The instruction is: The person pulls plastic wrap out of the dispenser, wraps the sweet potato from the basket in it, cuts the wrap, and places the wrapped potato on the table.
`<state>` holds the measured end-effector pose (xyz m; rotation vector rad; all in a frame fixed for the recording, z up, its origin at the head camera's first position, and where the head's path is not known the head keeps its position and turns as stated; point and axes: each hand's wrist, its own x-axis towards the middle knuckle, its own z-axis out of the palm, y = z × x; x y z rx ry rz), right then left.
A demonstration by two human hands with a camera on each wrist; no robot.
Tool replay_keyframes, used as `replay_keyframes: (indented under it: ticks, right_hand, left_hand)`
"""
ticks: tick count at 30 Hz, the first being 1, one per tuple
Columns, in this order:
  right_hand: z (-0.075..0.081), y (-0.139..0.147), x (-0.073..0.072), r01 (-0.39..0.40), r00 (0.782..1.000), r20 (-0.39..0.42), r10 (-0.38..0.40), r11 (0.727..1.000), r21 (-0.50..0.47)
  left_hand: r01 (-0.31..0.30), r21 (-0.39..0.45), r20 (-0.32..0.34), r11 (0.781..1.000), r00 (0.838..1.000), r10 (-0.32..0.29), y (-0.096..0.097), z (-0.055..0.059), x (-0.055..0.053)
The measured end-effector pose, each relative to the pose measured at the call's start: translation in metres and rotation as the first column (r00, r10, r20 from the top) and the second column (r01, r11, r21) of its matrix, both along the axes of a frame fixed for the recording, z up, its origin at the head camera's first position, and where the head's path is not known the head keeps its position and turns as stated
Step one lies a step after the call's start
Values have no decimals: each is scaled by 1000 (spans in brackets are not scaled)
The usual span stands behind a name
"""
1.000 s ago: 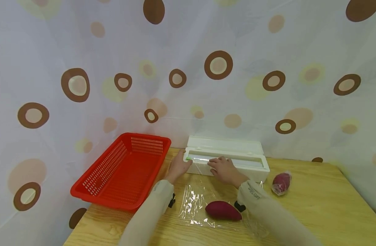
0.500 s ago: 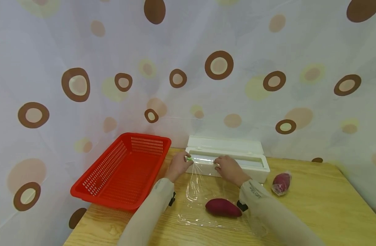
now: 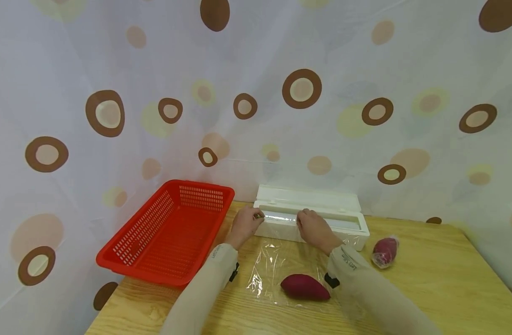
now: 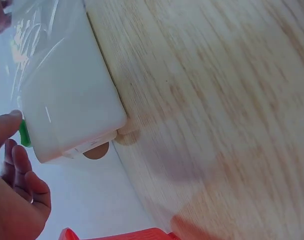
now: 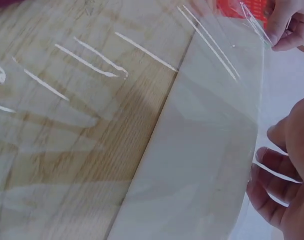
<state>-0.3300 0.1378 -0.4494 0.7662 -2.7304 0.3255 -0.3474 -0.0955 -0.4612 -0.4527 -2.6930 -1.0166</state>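
A white cling film dispenser box (image 3: 322, 232) stands at the back of the table with its lid up. Clear cling film (image 3: 266, 265) runs from it across the wood, under a purple sweet potato (image 3: 304, 287). At the box's left end my left hand (image 3: 244, 226) pinches the small green slide cutter (image 4: 25, 134), thumb on one side of it. Farther right along the same edge, my right hand (image 3: 316, 230) has curled fingers on the film; its fingertips (image 5: 261, 154) meet the film at the box rim.
A red plastic basket (image 3: 172, 277) stands on the left of the wooden table (image 3: 440, 279). Another purple sweet potato (image 3: 385, 251), wrapped in film, lies right of the box. A spotted curtain (image 3: 256, 70) hangs behind.
My right hand has slid a little right along the box edge and its fingers have curled more. My left fingers have closed around the green cutter. The film's creases have shifted.
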Motion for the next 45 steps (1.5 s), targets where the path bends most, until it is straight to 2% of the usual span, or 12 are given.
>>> replay_keyframes:
  ticks: [3,7,9,12,19,24,26,30,35,39,42,45]
  right_hand:
    - [2,-1,1,21,1000,9,-21,1000,6]
    - [2,-3,2,23,1000,14,-23,1000,-18]
    - [1,-5,2,11,1000,14,-10,999,-30]
    - [1,-11,1,8,1000,28,-7,999,-52]
    - [11,-35,-2,-11,993,116,31,985,-170]
    - [17,-56,-12,-56,984,151,96,967,-248]
    - [18,-64,-16,-68,981,159,115,960,-272]
    - [20,-76,-21,-65,970,203,131,951,-302]
    - [22,-87,-24,-71,951,263,166,939,-335]
    - [22,-93,-29,-74,941,291,172,944,-321]
    - [20,-95,-34,-64,940,304,153,956,-285]
    - [17,-96,-38,-80,942,296,160,961,-266]
  left_hand:
    - [-5,-24,-32,1000,999,5,-1,0,0]
    - [-31,-135,-108,990,994,16,-2,-1,-1]
    - [-52,-201,-160,978,987,19,-2,-2,-2]
    - [-42,-267,-247,963,969,-27,-2,-3,-3]
    - [-44,-419,-462,907,870,-171,-6,-9,3]
    - [-45,-482,-534,875,807,-253,-11,-12,5]
    - [-50,-506,-547,861,790,-276,-11,-16,4]
    - [-33,-479,-566,877,776,-279,-9,-23,3]
    - [-31,-346,-587,938,787,-191,-9,-29,5]
    - [-38,-285,-567,958,812,-137,-12,-30,7]
    - [-36,-297,-498,954,858,-122,-13,-29,9]
    - [-4,-241,-358,971,930,-85,-12,-27,9]
